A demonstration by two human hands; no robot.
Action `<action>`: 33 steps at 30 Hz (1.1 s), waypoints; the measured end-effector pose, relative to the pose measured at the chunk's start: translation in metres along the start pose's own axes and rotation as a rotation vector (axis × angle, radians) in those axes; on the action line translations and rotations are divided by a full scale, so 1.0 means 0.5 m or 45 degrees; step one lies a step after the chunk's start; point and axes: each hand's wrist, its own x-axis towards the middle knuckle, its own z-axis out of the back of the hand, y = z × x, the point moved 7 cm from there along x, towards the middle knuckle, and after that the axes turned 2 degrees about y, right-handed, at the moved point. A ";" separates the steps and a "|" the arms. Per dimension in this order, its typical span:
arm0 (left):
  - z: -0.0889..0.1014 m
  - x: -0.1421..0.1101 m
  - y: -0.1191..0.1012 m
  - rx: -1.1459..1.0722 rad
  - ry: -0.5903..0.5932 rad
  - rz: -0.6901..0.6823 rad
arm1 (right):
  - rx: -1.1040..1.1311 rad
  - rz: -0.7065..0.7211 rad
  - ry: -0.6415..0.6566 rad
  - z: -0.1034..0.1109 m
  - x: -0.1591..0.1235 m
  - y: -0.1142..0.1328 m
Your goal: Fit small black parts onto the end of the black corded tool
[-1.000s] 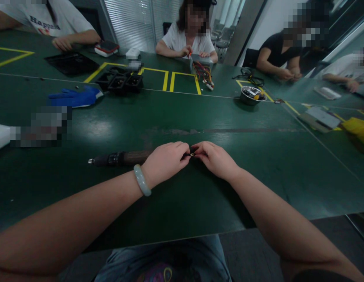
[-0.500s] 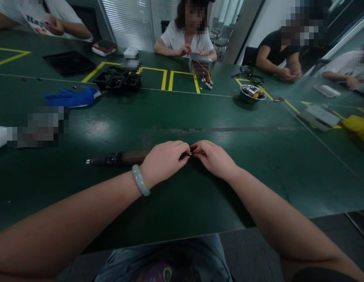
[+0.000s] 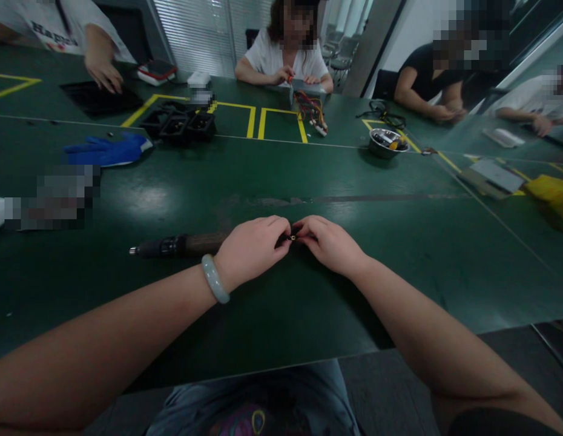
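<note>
Close together over the green table, my left hand (image 3: 252, 247) and my right hand (image 3: 329, 245) pinch a small dark piece with a gold-coloured part (image 3: 293, 238) between their fingertips. Most of that piece is hidden by the fingers, so its kind does not show. A dark electric screwdriver (image 3: 172, 246) lies on the table with its metal tip pointing left. Its right end disappears behind my left hand. A pale green bangle (image 3: 215, 280) is on my left wrist.
Farther off lie a blue glove (image 3: 106, 150), black trays (image 3: 177, 124), a metal bowl of small parts (image 3: 388, 144) and a yellow cloth (image 3: 551, 197). Across the table a person handles a grey box with coloured wires (image 3: 309, 97). The table's near edge (image 3: 263, 370) runs below my forearms.
My hands keep the same pinch, with hardly any movement. At the far left, a person's hand has come down onto a flat black tray. The view has shifted slightly.
</note>
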 end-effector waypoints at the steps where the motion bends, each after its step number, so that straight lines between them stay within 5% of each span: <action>1: 0.000 0.000 0.000 0.002 0.001 -0.001 | 0.001 0.001 0.000 0.000 0.000 0.000; 33: -0.003 0.001 -0.002 0.055 0.014 -0.039 | 0.042 0.051 -0.025 0.005 -0.003 0.003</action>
